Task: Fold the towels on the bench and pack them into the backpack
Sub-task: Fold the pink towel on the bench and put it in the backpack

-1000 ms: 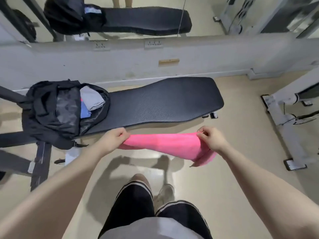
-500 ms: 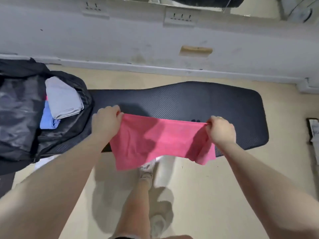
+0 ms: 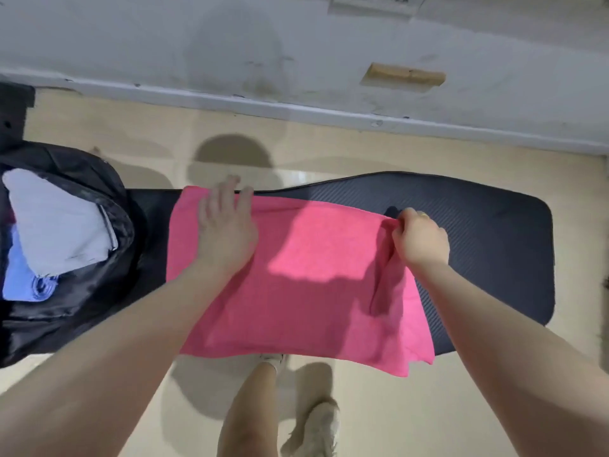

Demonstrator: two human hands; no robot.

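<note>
A pink towel (image 3: 306, 285) is lying spread across the black bench (image 3: 478, 245), covering its middle part, with its near edge hanging just over the front side of the bench toward the person's legs. The left hand (image 3: 227, 232) is resting flat on the towel near its far left corner, fingers straight and spread, pressing the cloth down onto the bench without gripping it. The right hand (image 3: 420, 240) is pinching the towel's far right corner between curled fingers and thumb, lifting that edge slightly so a fold is standing up below the hand and running down toward the near right corner. Most of the towel is lying between the two hands and below them, nearer the person.

At the left end of the bench an open black backpack (image 3: 82, 311) is sitting just beside the towel's left edge. Inside it a folded grey towel (image 3: 56, 225) is lying on top of a blue towel (image 3: 23, 278). Behind the bench the beige floor (image 3: 329, 150) is meeting a grey wall (image 3: 230, 54).
</note>
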